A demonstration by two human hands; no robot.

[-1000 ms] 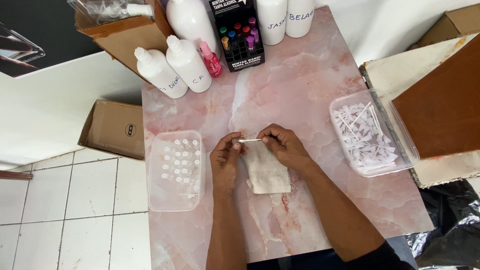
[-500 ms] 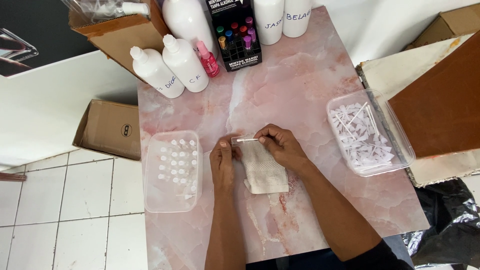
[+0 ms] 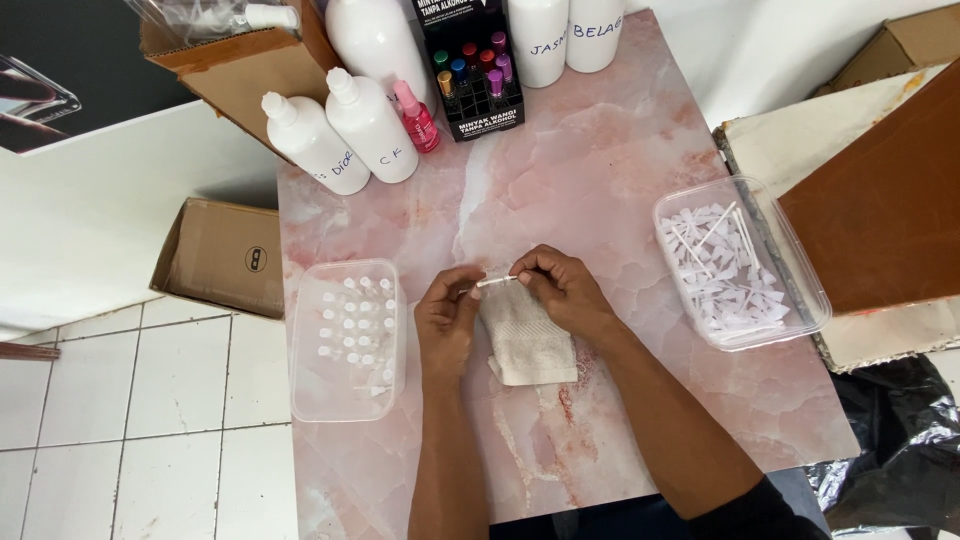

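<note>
A thin white stick point(image 3: 496, 281) lies level between the two hands, its ends pinched in the fingertips of each. The left hand point(image 3: 447, 318) curls its fingers onto one end; the right hand point(image 3: 565, 290) closes thumb and forefinger on the other. What the stick is made of is too small to tell. Just under both hands, a folded beige cloth point(image 3: 527, 337) lies flat on the pink marble table point(image 3: 600, 170), partly under the right palm.

Left of the left hand, near it, sits a clear tub point(image 3: 347, 339) of small white caps, close to the table's left edge. Well right of the right hand, another clear tub point(image 3: 740, 262) holds white pieces and overhangs the right edge. Beyond the hands the tabletop is bare up to the white bottles point(image 3: 345, 130) and a black box point(image 3: 472, 65) at the far edge.
</note>
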